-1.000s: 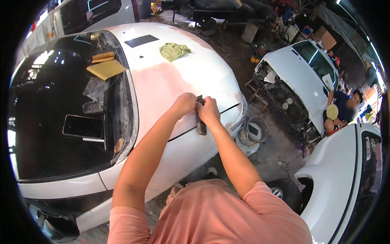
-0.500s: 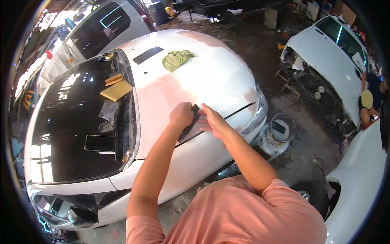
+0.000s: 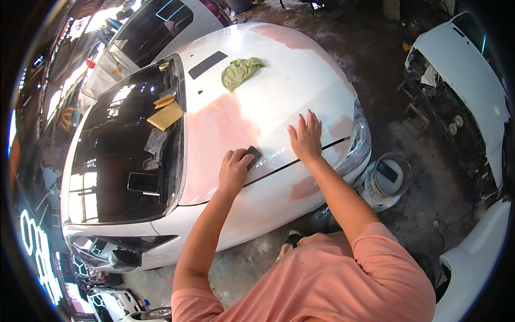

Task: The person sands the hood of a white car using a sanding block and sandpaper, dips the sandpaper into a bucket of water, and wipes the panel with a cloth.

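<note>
Gripping dark block (image 3: 255, 157) with our left hand (image 3: 234, 169) | right hand (image 3: 307, 137) spread over hood (image 3: 295, 80), empty | risk: if block tips, we may gouge hood near seam (image 3: 284, 168)

L grip (bare hand) (image 3: 234, 172) has dk block (image 3: 254, 156) against hood (image 3: 300, 80) of white car, by lower R edge of pinkish patch (image 3: 217, 129). R grip (image 3: 307, 140), fingers out straight, palm down at hood's near side; can't tell if touching. Green cloth (image 3: 240, 74) crumpled up top, nr dk flat sheet (image 3: 208, 65). Yellow sheets (image 3: 166, 115) at windshield (image 3: 107, 177) base; phone (image 3: 144, 182) lower down. Bucket (image 3: 396, 185) on R, just off car's front corner, w/ dk rect. piece (image 3: 387, 172) inside. Partly stripped white car (image 3: 472, 70) far R.
</note>
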Demonstrator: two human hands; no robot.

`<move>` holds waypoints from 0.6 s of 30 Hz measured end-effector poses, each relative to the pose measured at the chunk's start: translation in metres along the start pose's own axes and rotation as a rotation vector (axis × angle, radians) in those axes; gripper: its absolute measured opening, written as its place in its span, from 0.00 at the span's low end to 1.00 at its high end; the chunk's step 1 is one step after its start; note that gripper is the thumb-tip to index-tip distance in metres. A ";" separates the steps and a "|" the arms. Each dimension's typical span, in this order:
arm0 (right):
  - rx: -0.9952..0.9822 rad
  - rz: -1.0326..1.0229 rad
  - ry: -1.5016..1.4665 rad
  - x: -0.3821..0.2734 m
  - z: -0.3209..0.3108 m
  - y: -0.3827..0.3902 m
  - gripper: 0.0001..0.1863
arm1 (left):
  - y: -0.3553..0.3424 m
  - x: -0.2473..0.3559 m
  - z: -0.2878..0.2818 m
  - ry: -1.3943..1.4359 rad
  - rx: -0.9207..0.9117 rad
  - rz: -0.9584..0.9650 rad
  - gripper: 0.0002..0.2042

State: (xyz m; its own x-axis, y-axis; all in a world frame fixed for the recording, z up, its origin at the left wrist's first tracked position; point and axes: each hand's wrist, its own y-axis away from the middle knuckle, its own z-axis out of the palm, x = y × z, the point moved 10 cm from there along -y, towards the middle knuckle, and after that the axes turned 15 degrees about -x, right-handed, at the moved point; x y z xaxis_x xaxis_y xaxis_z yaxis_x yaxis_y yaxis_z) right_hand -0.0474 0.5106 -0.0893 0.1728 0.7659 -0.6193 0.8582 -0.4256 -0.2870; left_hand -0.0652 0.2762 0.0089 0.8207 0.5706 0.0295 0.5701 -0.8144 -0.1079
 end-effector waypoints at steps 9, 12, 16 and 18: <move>-0.064 0.055 0.074 0.005 0.013 -0.003 0.33 | -0.009 -0.011 -0.001 0.129 -0.150 -0.132 0.20; -0.056 0.067 0.082 0.010 0.012 -0.004 0.34 | -0.015 -0.009 0.001 0.095 -0.131 -0.153 0.22; -0.036 0.084 0.086 0.015 0.010 -0.005 0.35 | -0.015 -0.006 0.008 0.022 -0.102 -0.083 0.22; -0.021 0.070 0.095 0.017 0.011 -0.007 0.35 | -0.021 -0.008 0.008 0.046 -0.126 -0.086 0.23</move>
State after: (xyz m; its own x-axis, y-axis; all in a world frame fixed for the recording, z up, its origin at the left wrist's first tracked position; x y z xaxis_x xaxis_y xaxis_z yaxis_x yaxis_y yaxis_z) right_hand -0.0555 0.5209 -0.1059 0.2773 0.7772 -0.5649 0.8522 -0.4704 -0.2289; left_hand -0.0839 0.2898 0.0031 0.7677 0.6359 0.0789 0.6364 -0.7710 0.0224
